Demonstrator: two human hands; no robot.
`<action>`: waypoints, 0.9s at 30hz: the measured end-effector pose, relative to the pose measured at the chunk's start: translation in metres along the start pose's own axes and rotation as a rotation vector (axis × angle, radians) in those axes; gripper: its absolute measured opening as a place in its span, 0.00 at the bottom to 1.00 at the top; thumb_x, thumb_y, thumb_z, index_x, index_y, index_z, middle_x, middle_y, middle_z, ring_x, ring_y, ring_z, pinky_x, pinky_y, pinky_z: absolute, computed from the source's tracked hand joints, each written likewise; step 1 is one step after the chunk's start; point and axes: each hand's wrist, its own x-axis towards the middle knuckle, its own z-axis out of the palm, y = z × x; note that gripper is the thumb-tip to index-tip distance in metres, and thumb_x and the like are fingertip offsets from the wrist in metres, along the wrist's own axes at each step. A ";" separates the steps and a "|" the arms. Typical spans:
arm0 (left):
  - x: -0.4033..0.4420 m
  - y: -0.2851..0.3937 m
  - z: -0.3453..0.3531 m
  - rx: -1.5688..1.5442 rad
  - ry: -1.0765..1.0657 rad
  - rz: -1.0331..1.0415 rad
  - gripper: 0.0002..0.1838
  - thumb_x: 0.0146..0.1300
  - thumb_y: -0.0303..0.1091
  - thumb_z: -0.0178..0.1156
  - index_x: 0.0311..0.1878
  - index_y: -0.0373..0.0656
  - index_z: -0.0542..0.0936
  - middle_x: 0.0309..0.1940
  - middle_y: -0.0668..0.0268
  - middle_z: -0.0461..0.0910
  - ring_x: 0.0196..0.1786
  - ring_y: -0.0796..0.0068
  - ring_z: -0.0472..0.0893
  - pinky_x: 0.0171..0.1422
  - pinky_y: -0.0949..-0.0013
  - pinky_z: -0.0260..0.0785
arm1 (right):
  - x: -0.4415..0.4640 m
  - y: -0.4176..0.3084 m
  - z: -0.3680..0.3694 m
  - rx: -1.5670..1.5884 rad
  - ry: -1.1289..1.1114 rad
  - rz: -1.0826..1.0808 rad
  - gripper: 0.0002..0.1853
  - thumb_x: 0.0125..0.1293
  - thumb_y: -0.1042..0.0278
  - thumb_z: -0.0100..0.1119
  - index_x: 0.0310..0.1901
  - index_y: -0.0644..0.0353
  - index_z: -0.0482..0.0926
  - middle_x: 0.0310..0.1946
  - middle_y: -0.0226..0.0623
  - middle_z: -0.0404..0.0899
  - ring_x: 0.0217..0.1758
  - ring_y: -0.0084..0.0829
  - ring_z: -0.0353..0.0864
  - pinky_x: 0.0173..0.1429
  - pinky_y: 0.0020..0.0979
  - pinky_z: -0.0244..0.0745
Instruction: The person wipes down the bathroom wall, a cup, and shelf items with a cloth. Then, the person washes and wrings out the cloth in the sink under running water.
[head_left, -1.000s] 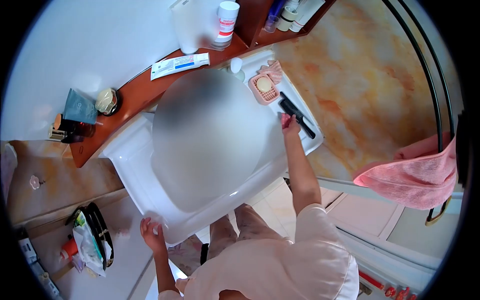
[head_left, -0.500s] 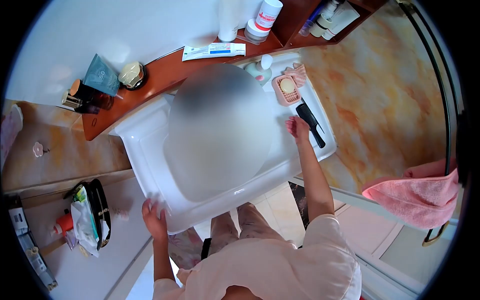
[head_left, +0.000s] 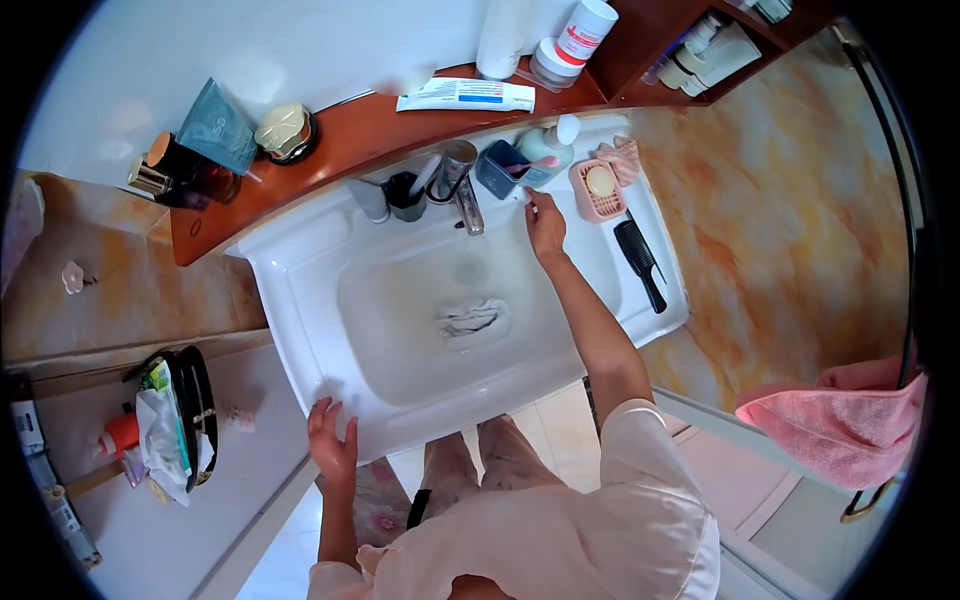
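Observation:
My left hand (head_left: 332, 440) rests on the left front rim of the white sink (head_left: 290, 310), fingers spread. Over the sink's back right ledge is my right hand (head_left: 543, 225), empty, its fingers partly stretched toward a dark blue cup (head_left: 495, 170). A pink toothbrush (head_left: 543, 163) leans out of that cup, and a pale green pump bottle (head_left: 548, 145) stands behind it. Just left of the cup is the chrome faucet (head_left: 468, 205). A folded white cloth (head_left: 472, 318) lies in the cloudy water of the basin, near the drain.
On the right ledge are a pink soap dish (head_left: 590, 205) with soap and a black comb (head_left: 640, 265). A dark cup (head_left: 405, 200) stands left of the faucet. The brown shelf (head_left: 350, 150) bears a toothpaste tube (head_left: 465, 95) and jars. A pink towel (head_left: 835, 430) hangs right.
My right hand has moved left and back from beside the comb to near the blue cup. The blurred round patch that covered the basin is gone. My left hand stays on the rim.

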 end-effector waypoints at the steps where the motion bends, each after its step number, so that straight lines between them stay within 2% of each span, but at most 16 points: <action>1: -0.001 0.000 0.002 -0.004 -0.003 -0.002 0.16 0.51 0.29 0.64 0.44 0.39 0.78 0.51 0.54 0.75 0.56 0.48 0.72 0.61 0.54 0.64 | 0.000 0.004 0.006 -0.035 -0.002 0.002 0.16 0.59 0.75 0.57 0.50 0.55 0.77 0.39 0.39 0.77 0.29 0.37 0.77 0.38 0.34 0.73; 2: -0.001 0.002 0.002 -0.008 -0.005 -0.004 0.15 0.51 0.29 0.63 0.44 0.39 0.78 0.50 0.54 0.75 0.56 0.49 0.72 0.61 0.54 0.64 | 0.000 0.009 0.012 -0.071 -0.002 0.005 0.17 0.58 0.75 0.58 0.50 0.55 0.77 0.38 0.39 0.77 0.29 0.37 0.77 0.37 0.34 0.73; 5: 0.001 0.007 0.003 -0.038 -0.007 -0.005 0.15 0.52 0.28 0.63 0.44 0.40 0.78 0.50 0.55 0.76 0.56 0.50 0.73 0.61 0.54 0.64 | -0.002 0.032 0.038 0.050 0.027 0.050 0.09 0.56 0.72 0.58 0.40 0.57 0.77 0.39 0.41 0.76 0.37 0.42 0.77 0.41 0.38 0.73; 8: 0.007 0.012 0.006 -0.092 -0.013 0.016 0.14 0.51 0.26 0.63 0.44 0.40 0.78 0.50 0.57 0.76 0.56 0.52 0.73 0.62 0.54 0.64 | 0.003 0.037 0.046 0.100 0.057 0.001 0.10 0.54 0.77 0.60 0.39 0.58 0.77 0.38 0.40 0.76 0.34 0.44 0.78 0.38 0.38 0.73; 14: 0.017 0.023 0.019 -0.126 -0.023 0.065 0.15 0.52 0.26 0.64 0.44 0.41 0.78 0.49 0.59 0.77 0.56 0.53 0.74 0.63 0.55 0.64 | 0.011 0.038 0.053 -0.002 0.130 -0.176 0.07 0.54 0.77 0.60 0.34 0.59 0.74 0.35 0.39 0.76 0.34 0.46 0.77 0.36 0.40 0.72; 20: 0.022 0.042 0.016 -0.191 -0.014 0.071 0.14 0.51 0.25 0.63 0.44 0.40 0.78 0.47 0.58 0.78 0.55 0.54 0.74 0.62 0.56 0.65 | 0.011 0.051 0.053 0.200 0.180 -0.098 0.06 0.53 0.79 0.58 0.33 0.59 0.74 0.31 0.44 0.76 0.33 0.47 0.77 0.36 0.38 0.71; 21: 0.022 0.045 0.014 -0.214 -0.014 0.059 0.14 0.51 0.23 0.63 0.44 0.40 0.78 0.47 0.57 0.78 0.55 0.54 0.75 0.61 0.57 0.65 | 0.009 0.059 0.057 0.224 0.234 -0.041 0.05 0.55 0.80 0.58 0.33 0.62 0.74 0.26 0.41 0.77 0.25 0.37 0.77 0.32 0.33 0.72; 24: 0.018 0.045 0.014 -0.203 -0.016 0.062 0.14 0.51 0.23 0.63 0.43 0.40 0.78 0.46 0.56 0.78 0.55 0.54 0.75 0.61 0.57 0.65 | 0.004 0.071 0.063 0.693 0.221 0.352 0.02 0.59 0.80 0.58 0.31 0.64 0.75 0.23 0.33 0.75 0.21 0.25 0.74 0.26 0.26 0.71; 25: 0.018 0.045 0.015 -0.227 -0.016 0.052 0.14 0.51 0.23 0.63 0.43 0.40 0.78 0.46 0.56 0.79 0.55 0.55 0.75 0.61 0.58 0.65 | 0.003 0.072 0.065 0.857 0.221 0.401 0.04 0.62 0.78 0.57 0.30 0.65 0.74 0.22 0.29 0.74 0.19 0.18 0.71 0.24 0.21 0.69; 27: 0.015 0.046 0.015 -0.272 -0.013 0.031 0.14 0.51 0.23 0.63 0.43 0.40 0.78 0.46 0.56 0.79 0.54 0.55 0.75 0.60 0.58 0.66 | 0.001 0.063 0.059 0.952 0.195 0.452 0.05 0.61 0.77 0.58 0.29 0.65 0.74 0.21 0.31 0.74 0.19 0.19 0.71 0.24 0.21 0.69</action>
